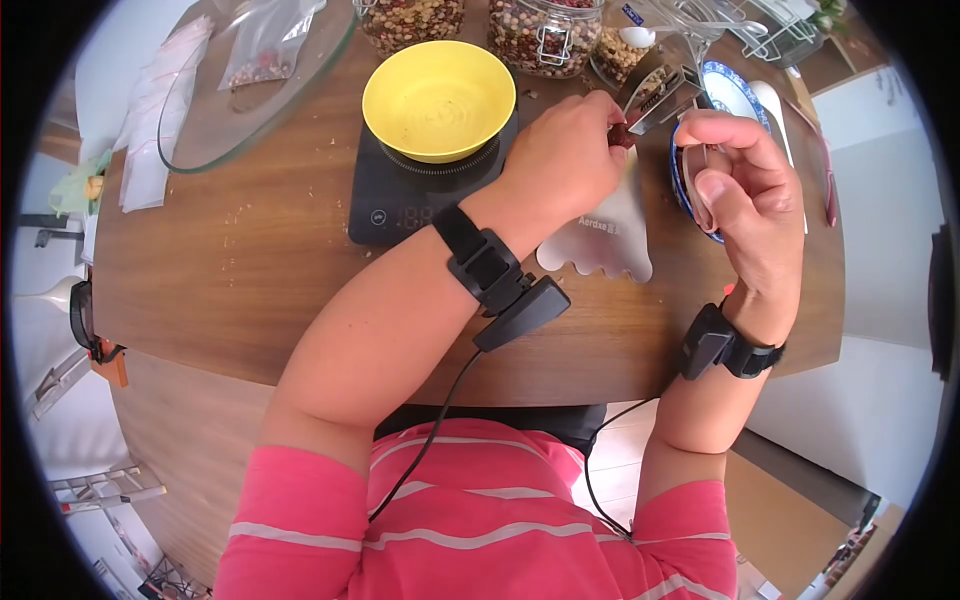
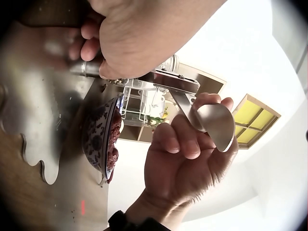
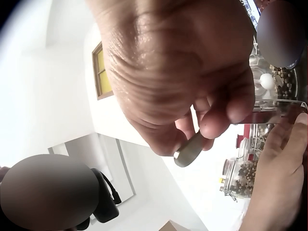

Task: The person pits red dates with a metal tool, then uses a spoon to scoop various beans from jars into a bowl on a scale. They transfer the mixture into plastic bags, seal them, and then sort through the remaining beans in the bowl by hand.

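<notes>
My right hand (image 1: 750, 190) grips one flared, spoon-like handle (image 2: 216, 126) of a hinged metal tool resembling a press. Bent over from the left, my left hand (image 1: 570, 145) pinches the tool's other arm, near its boxy metal head (image 1: 665, 100). A small reddish-brown piece (image 1: 622, 135) shows at its fingertips. Beneath the right hand stands a blue-and-white bowl (image 2: 96, 139) holding a dark red, lumpy mass (image 2: 113, 144). A metal scraper plate (image 1: 600, 235) with a wavy edge lies below the left hand.
A yellow bowl (image 1: 440, 100) sits on a black kitchen scale (image 1: 385, 205). Glass jars (image 1: 545, 40) of mixed beans line the back. A clear glass lid (image 1: 190, 150) and plastic bags (image 1: 150, 140) are at the left. A white spoon (image 1: 775, 110) lies at the right.
</notes>
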Demonstrator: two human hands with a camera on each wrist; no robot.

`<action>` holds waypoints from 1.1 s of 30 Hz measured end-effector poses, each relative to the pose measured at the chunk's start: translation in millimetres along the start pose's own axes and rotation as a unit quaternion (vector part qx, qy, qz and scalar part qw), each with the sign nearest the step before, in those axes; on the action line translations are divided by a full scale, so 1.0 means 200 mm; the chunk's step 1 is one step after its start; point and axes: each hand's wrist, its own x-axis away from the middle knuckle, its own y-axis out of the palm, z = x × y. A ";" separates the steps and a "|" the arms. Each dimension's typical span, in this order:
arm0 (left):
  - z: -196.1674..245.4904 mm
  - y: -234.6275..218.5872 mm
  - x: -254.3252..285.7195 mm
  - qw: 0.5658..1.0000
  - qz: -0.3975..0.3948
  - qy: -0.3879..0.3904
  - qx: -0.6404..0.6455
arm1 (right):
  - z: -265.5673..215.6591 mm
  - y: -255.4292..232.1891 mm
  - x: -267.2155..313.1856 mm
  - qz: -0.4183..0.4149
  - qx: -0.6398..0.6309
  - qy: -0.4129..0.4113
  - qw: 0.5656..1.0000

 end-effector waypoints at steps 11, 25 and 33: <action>0.00 0.00 0.00 1.000 -0.008 0.000 0.005 | 0.04 0.04 -0.03 0.056 -0.065 -0.073 0.994; 0.29 -0.26 0.18 0.985 -0.060 0.007 -0.164 | 0.10 0.08 -0.03 0.235 -0.117 -0.220 0.940; 0.09 -0.75 0.10 0.958 0.080 0.072 -0.266 | -0.05 0.16 0.04 0.406 -0.040 -0.332 0.851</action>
